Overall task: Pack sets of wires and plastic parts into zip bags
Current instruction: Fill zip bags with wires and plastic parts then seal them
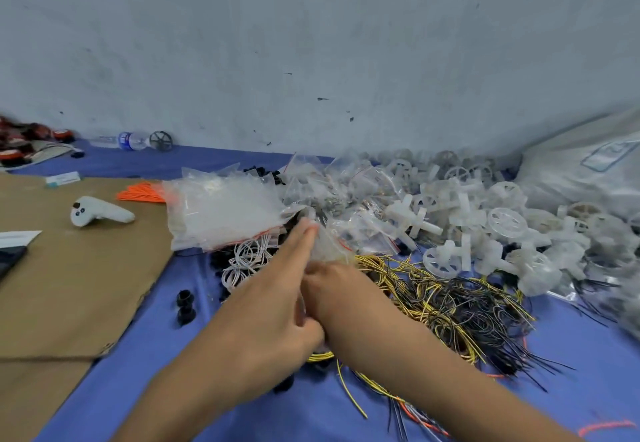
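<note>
Right hand (334, 291), left hand (273, 306) touch 1 zip bag (329, 247); wires (450, 303) beside.

We see matt blue cloth (138, 355) across the lower frame; at left, a sheet of dull brown cardboard (69, 285); at centre, zip bags (225, 213) of thin, glossy clear plastic; at right, milky translucent plastic wheels (505, 223); yellow and black wires (450, 303) in smooth sheathing; behind, a scuffed matt grey wall (311, 43).

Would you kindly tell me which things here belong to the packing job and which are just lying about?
Job: empty zip bags, white wires, yellow-and-black wires, plastic wheels.
Lying about: water bottle, white controller.
</note>
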A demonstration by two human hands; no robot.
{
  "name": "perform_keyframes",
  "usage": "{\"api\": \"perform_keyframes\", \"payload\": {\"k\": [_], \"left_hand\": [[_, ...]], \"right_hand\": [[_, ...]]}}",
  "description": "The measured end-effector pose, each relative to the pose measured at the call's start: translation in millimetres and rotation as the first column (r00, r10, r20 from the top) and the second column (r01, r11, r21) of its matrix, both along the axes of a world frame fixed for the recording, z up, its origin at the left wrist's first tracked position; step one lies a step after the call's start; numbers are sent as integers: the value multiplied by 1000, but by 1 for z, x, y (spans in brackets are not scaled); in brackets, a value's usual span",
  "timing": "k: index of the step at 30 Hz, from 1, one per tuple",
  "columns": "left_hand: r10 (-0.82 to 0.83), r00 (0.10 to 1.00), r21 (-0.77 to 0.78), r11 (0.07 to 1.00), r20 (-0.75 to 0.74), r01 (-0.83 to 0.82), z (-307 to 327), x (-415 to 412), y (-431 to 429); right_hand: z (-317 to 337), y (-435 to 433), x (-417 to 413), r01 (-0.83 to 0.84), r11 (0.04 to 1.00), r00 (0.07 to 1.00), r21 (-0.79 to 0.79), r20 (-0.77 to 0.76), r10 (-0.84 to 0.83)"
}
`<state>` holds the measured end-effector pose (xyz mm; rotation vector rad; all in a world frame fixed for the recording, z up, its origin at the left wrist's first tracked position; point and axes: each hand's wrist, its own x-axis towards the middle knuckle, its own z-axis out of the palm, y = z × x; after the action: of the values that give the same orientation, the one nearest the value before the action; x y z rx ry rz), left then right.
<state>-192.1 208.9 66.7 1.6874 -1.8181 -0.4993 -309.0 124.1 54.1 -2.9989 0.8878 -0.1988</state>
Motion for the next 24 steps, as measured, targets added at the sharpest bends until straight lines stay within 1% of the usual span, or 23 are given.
{"api": "perform_keyframes", "payload": {"k": [1, 2, 3, 4, 5, 7, 8, 9, 10, 11, 13, 15, 17, 19, 21, 23, 24], "left_hand": [[-21, 1000, 4, 1000, 4, 21, 3, -6, -6], [-27, 998, 21, 999, -50, 28, 7, -11, -11], [-81, 993, -12, 997, -87, 80, 4, -5, -12], [-69, 994, -53, 996, -85, 65, 4, 0, -15], [-23, 997, -58, 998, -79, 19, 6, 2, -20], [-24, 999, -63, 998, -33, 22, 15, 3, -13], [25, 999, -74, 997, -23, -26, 23, 5, -9], [40, 999, -102, 994, -7, -40, 26, 13, 6], [64, 997, -120, 991, 35, -60, 27, 20, 13], [104, 992, -137, 986, 70, -94, 26, 26, 17], [169, 972, -121, 981, 164, -150, 24, 36, 17], [183, 950, -112, 981, 253, -159, 23, 41, 17], [198, 937, -131, 977, 288, -166, 21, 46, 18], [197, 927, -143, 977, 319, -158, 20, 54, 19], [157, 923, -117, 985, 351, -123, 18, 65, 20], [91, 916, -78, 995, 390, -65, 16, 76, 21], [71, 908, -70, 997, 412, -46, 16, 78, 21]], "right_hand": [[2, 0, 8, 24, 1000, 997, 0, -77, -24], [3, -2, 15, 61, 998, 990, -15, -129, -63], [5, -6, 19, 89, 995, 982, -50, -162, -96], [7, -10, 23, 89, 992, 976, -89, -192, -104], [9, -12, 24, 62, 991, 975, -121, -205, -86], [16, -13, 19, -27, 992, 978, -125, -208, 0], [21, -12, 13, -64, 994, 979, -91, -199, 45], [26, -13, 6, -96, 993, 980, -62, -180, 84], [30, -14, -3, -126, 990, 983, -66, -145, 116], [34, -16, -12, -152, 984, 983, -97, -117, 140], [43, -17, -29, -192, 964, 978, -186, -114, 173], [47, -17, -39, -203, 934, 977, -293, -130, 171], [44, -17, -44, -170, 903, 984, -395, -116, 134], [38, -26, -48, -75, 892, 997, -446, -22, 73], [37, -42, -53, 35, 910, 997, -414, 83, 0], [40, -59, -57, 97, 940, 992, -328, 107, -65], [41, -67, -60, 100, 961, 991, -258, 111, -74]]}}
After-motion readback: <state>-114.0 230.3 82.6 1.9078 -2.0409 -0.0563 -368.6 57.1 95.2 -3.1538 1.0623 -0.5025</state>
